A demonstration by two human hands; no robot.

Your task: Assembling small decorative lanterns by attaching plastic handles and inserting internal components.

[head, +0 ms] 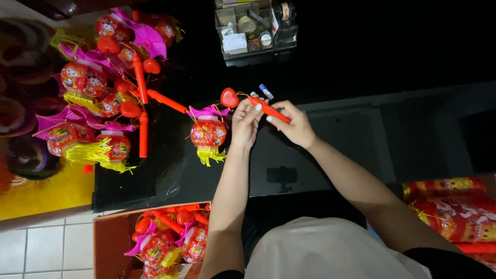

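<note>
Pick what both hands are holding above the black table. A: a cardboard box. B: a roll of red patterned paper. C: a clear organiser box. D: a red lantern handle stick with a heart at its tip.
D: the left hand and right hand both grip the red handle stick, from which a small red lantern hangs.

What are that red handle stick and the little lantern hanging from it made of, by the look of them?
Handle stick: probably moulded plastic, smooth orange-red and slightly glossy. Lantern: likely thin printed plastic or foil, shiny with cartoon prints; its fringe looks like yellow thread or shredded film. Both hands grip the stick.
</note>
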